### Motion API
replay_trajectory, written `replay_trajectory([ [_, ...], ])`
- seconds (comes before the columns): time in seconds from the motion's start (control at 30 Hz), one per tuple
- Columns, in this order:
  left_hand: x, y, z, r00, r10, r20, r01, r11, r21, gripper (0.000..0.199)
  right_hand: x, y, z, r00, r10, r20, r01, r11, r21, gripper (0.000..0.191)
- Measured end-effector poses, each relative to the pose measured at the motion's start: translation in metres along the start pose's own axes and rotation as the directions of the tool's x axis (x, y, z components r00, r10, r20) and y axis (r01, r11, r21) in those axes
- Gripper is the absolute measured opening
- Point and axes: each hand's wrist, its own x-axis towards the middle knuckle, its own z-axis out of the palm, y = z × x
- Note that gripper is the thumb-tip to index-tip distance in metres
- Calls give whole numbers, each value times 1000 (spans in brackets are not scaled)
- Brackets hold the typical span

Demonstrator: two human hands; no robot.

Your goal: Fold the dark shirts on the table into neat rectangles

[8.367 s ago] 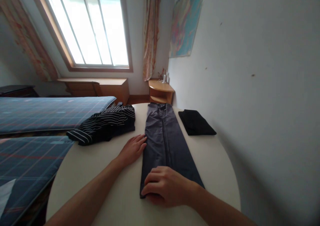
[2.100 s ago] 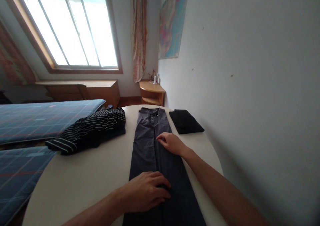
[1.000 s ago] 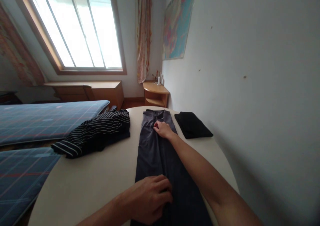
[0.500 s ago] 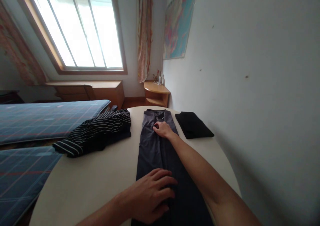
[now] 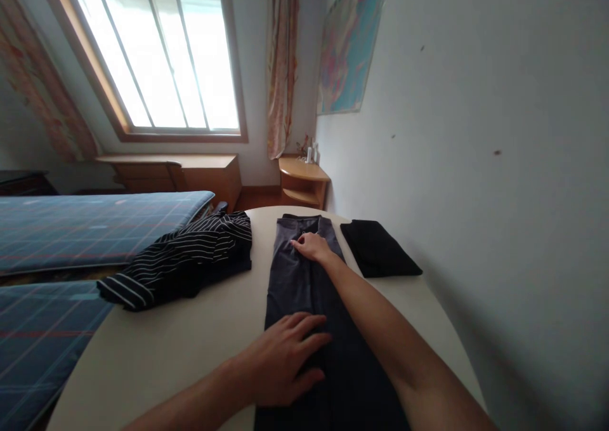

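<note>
Dark grey trousers [image 5: 290, 291] lie lengthwise on the round cream table [image 5: 190, 348], their waistband at the far edge. My right hand [image 5: 311, 247] pinches the trouser fabric just below the waistband. Nearer to me, my left hand [image 5: 288, 358] rests over the trousers with its fingers spread and nothing held. A black folded garment [image 5: 378, 248] lies flat to the right of the waistband. On the left side of the table is a crumpled black garment with white stripes [image 5: 190, 256], dark cloth beneath it.
Blue plaid mattresses [image 5: 118, 228] stand left of the table. A white wall [image 5: 476, 196] runs along the right. Behind the table are a wooden desk [image 5: 209, 164] and a corner shelf [image 5: 304, 169] with small items, below a window.
The view has shifted slightly. My left hand has moved a little up and left over the trousers. My right hand is still at the upper part of the trousers.
</note>
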Motion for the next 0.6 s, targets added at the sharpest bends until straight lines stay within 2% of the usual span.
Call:
replay_trajectory([
  [0.13,17,-41,5,986,-95,-140,106,992,73,58,21,-5,4,997,69,-23,-69,998,9,46],
  [0.23,20,-57,13,975,-146,-166,156,987,47,66,36,-9,7,991,130,-32,-130,991,5,49],
  [0.4,18,-59,16,985,-149,-87,150,989,15,81,61,-14,7,976,208,-64,-205,978,38,48],
  [0.6,18,-57,9,989,-144,-33,144,990,-3,84,88,-18,0,983,145,-110,-130,982,134,32],
])
